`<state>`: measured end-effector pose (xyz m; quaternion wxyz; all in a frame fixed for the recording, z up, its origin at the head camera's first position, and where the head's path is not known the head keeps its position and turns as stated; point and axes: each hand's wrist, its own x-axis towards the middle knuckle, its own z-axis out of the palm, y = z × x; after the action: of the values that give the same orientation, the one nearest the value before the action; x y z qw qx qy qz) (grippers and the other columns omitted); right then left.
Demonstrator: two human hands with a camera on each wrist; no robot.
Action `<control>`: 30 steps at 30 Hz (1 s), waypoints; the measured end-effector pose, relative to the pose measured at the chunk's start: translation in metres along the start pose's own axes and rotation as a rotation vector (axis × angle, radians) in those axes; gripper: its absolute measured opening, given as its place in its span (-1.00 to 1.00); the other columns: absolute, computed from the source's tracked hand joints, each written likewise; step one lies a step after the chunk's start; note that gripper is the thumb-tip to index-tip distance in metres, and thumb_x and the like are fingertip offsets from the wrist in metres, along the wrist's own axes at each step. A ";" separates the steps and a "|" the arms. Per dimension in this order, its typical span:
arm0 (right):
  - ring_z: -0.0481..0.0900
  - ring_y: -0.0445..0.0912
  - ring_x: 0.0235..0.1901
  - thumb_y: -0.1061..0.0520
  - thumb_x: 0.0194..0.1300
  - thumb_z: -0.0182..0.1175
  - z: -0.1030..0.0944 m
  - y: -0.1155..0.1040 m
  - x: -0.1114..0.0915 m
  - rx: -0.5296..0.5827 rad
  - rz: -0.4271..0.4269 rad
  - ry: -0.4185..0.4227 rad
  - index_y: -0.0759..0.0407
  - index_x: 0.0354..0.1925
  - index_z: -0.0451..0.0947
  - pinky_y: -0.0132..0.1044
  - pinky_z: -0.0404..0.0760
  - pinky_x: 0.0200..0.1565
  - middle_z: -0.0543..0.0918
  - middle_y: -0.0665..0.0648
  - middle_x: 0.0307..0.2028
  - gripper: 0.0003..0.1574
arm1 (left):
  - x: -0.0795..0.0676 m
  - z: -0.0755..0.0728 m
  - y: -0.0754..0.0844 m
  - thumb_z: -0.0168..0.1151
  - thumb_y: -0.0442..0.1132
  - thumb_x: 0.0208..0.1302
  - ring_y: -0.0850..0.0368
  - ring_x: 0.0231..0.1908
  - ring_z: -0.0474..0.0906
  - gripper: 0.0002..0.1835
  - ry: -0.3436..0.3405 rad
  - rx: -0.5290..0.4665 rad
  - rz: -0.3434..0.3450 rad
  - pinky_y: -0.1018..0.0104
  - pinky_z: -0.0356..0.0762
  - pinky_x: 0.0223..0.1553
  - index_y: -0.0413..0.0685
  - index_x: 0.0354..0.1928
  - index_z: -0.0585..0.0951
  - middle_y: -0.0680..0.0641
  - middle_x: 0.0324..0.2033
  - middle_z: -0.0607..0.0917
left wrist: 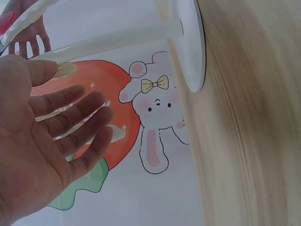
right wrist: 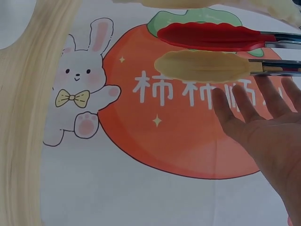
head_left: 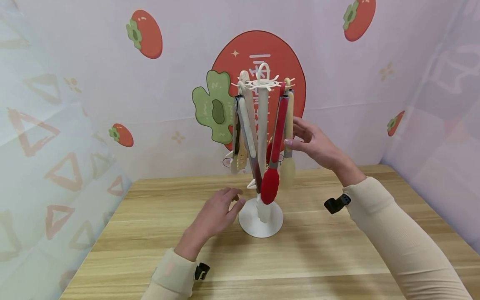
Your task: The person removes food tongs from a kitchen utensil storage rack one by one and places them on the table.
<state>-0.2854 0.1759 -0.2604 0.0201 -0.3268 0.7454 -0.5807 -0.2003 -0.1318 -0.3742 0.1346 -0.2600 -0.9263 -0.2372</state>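
A white rotating utensil rack (head_left: 263,125) stands on its round base (head_left: 246,223), with several kitchen tools hanging from its top hooks. Red-tipped tongs (head_left: 270,185) hang at the front right, beside beige-tipped tongs (head_left: 288,171). White-handled tongs (head_left: 247,127) hang at the front. My right hand (head_left: 318,146) is at the beige tongs' handle, fingers extended and spread, the thumb overlapping it in the head view. In the right wrist view those fingers lie just below the beige tongs. Low to the left of the base, my left hand (head_left: 219,212) hovers with loose, spread fingers and an empty palm.
The rack stands on a wood-grain table (head_left: 318,250). Behind it hangs a pale backdrop (head_left: 180,104) printed with persimmons and a rabbit. A tan slotted tool (head_left: 242,158) hangs at the rack's left side. Each wrist carries a small black camera (head_left: 337,204).
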 end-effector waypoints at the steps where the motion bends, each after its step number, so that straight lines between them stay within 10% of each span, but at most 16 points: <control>1: 0.31 0.03 0.33 0.12 0.42 0.17 0.000 0.000 0.000 0.004 -0.001 -0.002 -0.01 0.57 0.10 0.10 0.42 0.29 0.37 0.15 0.38 -0.14 | 0.000 0.000 0.001 0.15 -0.10 0.51 -0.02 -0.08 0.63 -0.67 -0.001 -0.007 0.003 0.05 0.60 -0.04 -0.16 0.12 0.64 -0.07 -0.10 0.70; 30: 0.43 0.07 0.20 0.15 0.40 0.24 0.001 -0.020 -0.008 0.003 -0.006 0.104 0.07 0.50 0.26 -0.23 0.60 0.10 0.48 0.18 0.23 -0.23 | 0.008 -0.038 0.011 0.21 -0.16 0.48 0.03 -0.08 0.62 -0.73 0.096 -0.128 0.002 0.09 0.61 -0.05 -0.10 0.10 0.64 -0.03 -0.13 0.68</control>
<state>-0.2697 0.1765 -0.2459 -0.0201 -0.2984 0.7434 -0.5982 -0.1963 -0.1392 -0.3349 0.1620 -0.2574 -0.9015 -0.3080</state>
